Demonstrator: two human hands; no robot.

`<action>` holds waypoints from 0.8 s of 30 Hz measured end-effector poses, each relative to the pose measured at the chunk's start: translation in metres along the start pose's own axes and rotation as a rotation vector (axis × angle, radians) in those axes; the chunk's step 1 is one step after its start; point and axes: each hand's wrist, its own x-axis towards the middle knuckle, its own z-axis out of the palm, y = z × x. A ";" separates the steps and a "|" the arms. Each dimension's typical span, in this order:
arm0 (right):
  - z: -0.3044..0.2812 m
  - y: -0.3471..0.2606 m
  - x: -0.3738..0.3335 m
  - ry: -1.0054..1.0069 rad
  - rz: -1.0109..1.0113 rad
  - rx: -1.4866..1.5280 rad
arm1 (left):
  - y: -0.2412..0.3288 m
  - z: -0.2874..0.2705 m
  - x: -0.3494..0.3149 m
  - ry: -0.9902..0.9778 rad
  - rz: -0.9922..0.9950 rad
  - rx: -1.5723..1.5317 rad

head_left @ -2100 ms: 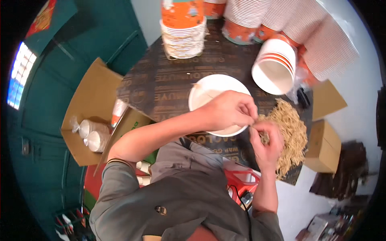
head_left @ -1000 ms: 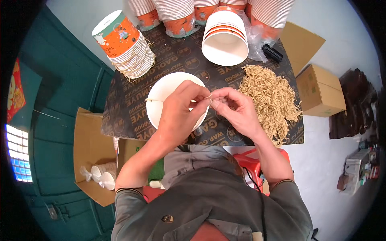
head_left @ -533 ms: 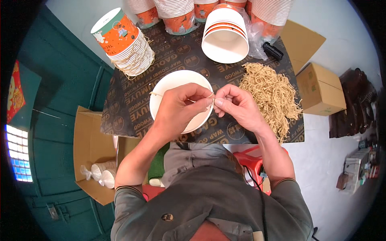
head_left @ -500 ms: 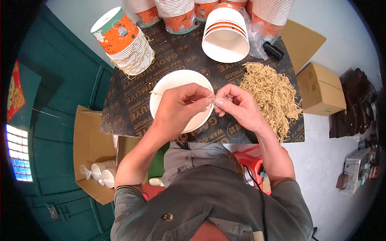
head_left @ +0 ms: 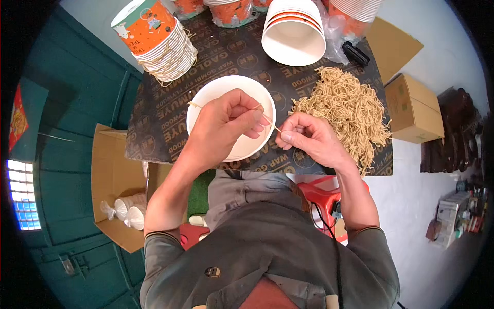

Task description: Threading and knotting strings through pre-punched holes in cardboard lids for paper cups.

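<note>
A tan cord [head_left: 271,124] was held between the two hands at the right side of a white tub [head_left: 247,85]. One section was pinched by the thumb and fingers of the left hand [head_left: 218,126], which was positioned over the tub's opening. The other was pinched by the thumb and curled forefinger of the right hand [head_left: 314,140], near the rim. A tan end [head_left: 194,104] was exposed at the left rim; its connection to the cord could not be determined. The tub was placed mouth up on a dark table [head_left: 226,54], with a cord pile [head_left: 355,110] located to its right.
</note>
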 end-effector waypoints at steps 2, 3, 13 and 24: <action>0.000 -0.003 -0.001 -0.006 0.034 0.055 | 0.001 0.000 0.000 -0.005 -0.002 -0.013; 0.000 -0.002 -0.001 -0.005 0.033 0.054 | 0.003 0.000 0.000 -0.015 0.018 0.011; 0.014 0.003 -0.013 0.237 -0.141 -0.166 | 0.012 0.017 0.009 -0.048 0.112 0.047; 0.027 0.014 -0.012 0.328 -0.206 -0.019 | 0.014 0.023 -0.006 0.167 0.238 0.353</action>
